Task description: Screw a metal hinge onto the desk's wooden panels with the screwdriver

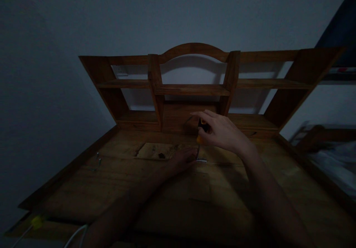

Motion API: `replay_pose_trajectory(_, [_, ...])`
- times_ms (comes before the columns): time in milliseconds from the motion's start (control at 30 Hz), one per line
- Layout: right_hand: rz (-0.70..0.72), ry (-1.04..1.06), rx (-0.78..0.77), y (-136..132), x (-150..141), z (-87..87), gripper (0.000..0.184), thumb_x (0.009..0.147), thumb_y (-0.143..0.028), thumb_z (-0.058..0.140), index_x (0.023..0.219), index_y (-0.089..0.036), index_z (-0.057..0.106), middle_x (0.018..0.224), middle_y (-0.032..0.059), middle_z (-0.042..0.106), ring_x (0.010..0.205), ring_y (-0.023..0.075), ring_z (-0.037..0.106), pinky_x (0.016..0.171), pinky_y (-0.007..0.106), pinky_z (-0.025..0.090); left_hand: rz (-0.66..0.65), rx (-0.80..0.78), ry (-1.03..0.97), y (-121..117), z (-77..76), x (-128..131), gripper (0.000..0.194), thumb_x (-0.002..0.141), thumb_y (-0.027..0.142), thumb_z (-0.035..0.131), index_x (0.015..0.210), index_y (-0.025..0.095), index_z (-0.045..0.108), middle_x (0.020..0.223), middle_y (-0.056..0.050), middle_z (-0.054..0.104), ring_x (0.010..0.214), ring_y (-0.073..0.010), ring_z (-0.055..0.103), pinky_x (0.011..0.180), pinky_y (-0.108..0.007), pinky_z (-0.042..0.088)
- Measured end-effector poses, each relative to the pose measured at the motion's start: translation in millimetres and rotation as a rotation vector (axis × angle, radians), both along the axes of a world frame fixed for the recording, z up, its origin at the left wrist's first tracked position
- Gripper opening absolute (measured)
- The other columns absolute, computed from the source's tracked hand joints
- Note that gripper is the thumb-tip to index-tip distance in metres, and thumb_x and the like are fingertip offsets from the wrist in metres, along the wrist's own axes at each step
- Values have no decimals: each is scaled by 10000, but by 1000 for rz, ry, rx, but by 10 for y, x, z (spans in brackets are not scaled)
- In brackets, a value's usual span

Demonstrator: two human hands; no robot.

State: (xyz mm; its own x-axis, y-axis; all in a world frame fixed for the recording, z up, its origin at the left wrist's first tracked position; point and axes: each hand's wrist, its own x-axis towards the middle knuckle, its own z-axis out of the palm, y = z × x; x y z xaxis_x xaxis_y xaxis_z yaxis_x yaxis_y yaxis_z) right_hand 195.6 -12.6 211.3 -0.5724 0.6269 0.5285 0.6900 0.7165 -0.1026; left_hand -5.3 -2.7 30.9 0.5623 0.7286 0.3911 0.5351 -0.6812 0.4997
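My right hand is wrapped round the black and orange handle of a screwdriver, which stands nearly upright. Its thin shaft points down to a small shiny metal piece on the wooden board. Low against the board, my left hand has its fingers drawn together beside the screwdriver's tip, at the left end of the metal piece. What those fingers pinch is too dark to make out. Just behind the left hand, the board has a rough, pale damaged patch with a dark hole.
Several loose screws are on the left of the wooden board. A wooden hutch with shelves rises at the back against the wall. A yellow plug and a white cable are at the lower left. Bedding shows at right.
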Motion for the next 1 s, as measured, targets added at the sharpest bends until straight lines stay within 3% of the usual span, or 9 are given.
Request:
replay_pose_trajectory(100, [56,7,-36,-8,30,12,456,902,-207,500,1356,-248,505,1254,58,614,1066,237,625,936,366,472,-5,10,-17,-5,17,0,304,906,261,632,1209,249,609,1273,-42,633,1168,-218,587,1013,-371,471])
replay_pose_trajectory(200, [62,0,-36,-19,27,16,383,957,-275,479,1337,-245,518,1221,74,624,1060,240,628,930,370,477,-5,41,-4,4,-3,2,315,908,274,635,1221,254,607,1251,-44,645,1159,-221,590,1012,-379,469])
replay_pose_trajectory(333, [-92,-39,30,-28,-9,-7,391,992,-436,418,1261,-188,557,1096,123,667,954,286,654,824,410,505,42,55,26,35,-65,-6,386,893,289,658,1269,251,581,1257,-56,643,1163,-236,591,1015,-398,471])
replay_pose_trajectory(400, [-125,-43,43,-18,-14,-21,415,983,-440,424,1276,-173,548,1092,134,669,937,295,656,817,423,507,39,56,38,51,-91,-17,400,897,284,653,1286,253,568,1273,-54,635,1171,-234,589,1020,-398,468])
replay_pose_trajectory(567, [99,-8,-36,22,10,-25,508,916,-242,500,1420,-218,440,1304,94,595,1158,258,591,999,399,452,7,63,13,53,-93,-36,421,898,284,649,1306,253,548,1272,-48,630,1171,-225,589,1005,-373,480])
replay_pose_trajectory(700, [22,-11,-43,20,17,-13,398,973,-354,459,1337,-206,523,1193,104,652,1083,273,629,947,416,481,5,41,-15,16,-63,-38,539,909,278,636,1414,261,449,1297,-57,617,1151,-224,603,984,-366,497])
replay_pose_trajectory(800, [-40,-20,-50,20,48,-1,457,948,-386,498,1371,-211,501,1218,115,646,1088,298,630,942,445,484,15,46,-22,9,-72,-44,615,906,300,644,1461,269,381,1280,-65,625,1118,-223,619,964,-379,511])
replay_pose_trajectory(900, [35,-19,-93,30,92,10,581,905,-285,537,1467,-236,399,1375,106,559,1203,285,574,1018,435,445,24,63,-17,23,-104,-43,643,897,308,657,1468,256,366,1266,-72,631,1133,-229,613,975,-388,507])
replay_pose_trajectory(1000, [88,-4,-83,28,91,6,502,939,-282,503,1434,-240,435,1361,92,574,1226,260,561,1039,407,425,45,65,-29,29,-124,-31,648,894,299,664,1468,257,366,1315,-74,604,1187,-241,588,1006,-397,490])
